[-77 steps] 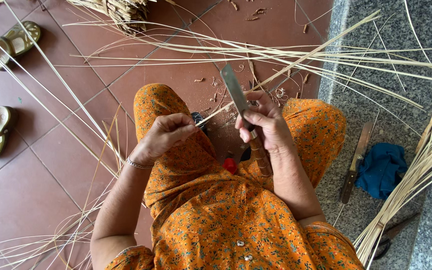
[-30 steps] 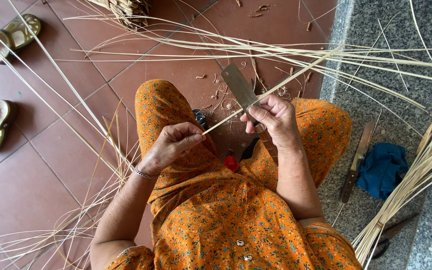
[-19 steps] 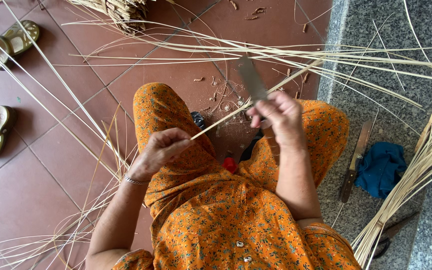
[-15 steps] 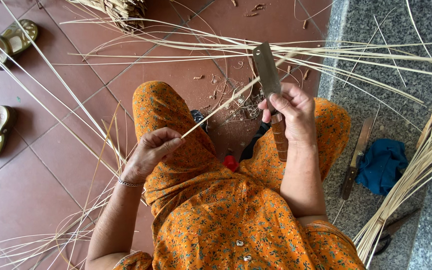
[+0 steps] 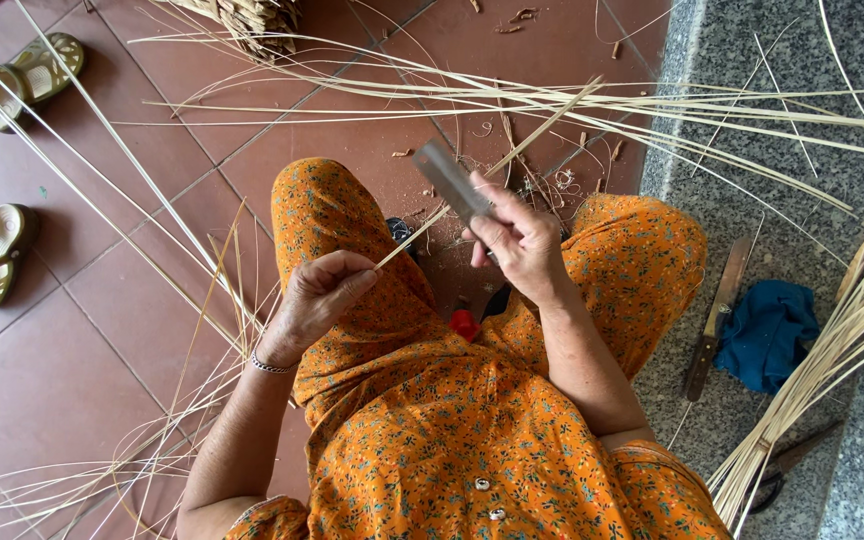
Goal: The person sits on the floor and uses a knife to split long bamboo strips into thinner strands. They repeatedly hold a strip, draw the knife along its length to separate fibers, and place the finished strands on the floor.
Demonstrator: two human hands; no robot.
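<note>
— Cane strip [image 5: 472, 188] location?
— Over the lap; left hand [image 5: 317, 295] pinches its near end, right hand [image 5: 522, 240] is closed around a flat-bladed knife [image 5: 449, 180] laid on it.
— Progress?
— Shavings [image 5: 552, 180] on the tiled floor [image 5: 72, 330]; many strips remain.
— Obscured?
— Knife handle, inside the fist.
</note>
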